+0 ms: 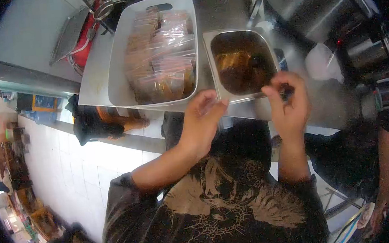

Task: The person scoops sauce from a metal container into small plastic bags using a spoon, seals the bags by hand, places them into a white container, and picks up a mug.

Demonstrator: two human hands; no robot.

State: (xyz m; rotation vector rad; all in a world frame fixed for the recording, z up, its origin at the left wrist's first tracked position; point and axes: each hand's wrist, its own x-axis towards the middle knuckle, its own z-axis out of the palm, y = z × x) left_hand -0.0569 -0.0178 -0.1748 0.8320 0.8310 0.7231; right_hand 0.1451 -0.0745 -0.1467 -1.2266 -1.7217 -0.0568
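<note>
A steel pan [211,65] of dark brown contents stands on the metal counter. My left hand [201,123] is at its near left corner, thumb and fingers closed together. A faint clear film seems to show at these fingers, too blurred to name. By the near right corner, my right hand [290,107] has its fingers curled toward the thumb, and what it may hold is hidden. Left of the pan, a white plastic tub [117,77] holds many small clear packets [162,60] with reddish-brown contents.
Metal counter [95,86] runs under the tub and pan. A strainer [103,10] and a red object [80,57] lie at the back left. A white bag-like item [322,63] is to the right. Another person's arm [384,166] shows at the far right.
</note>
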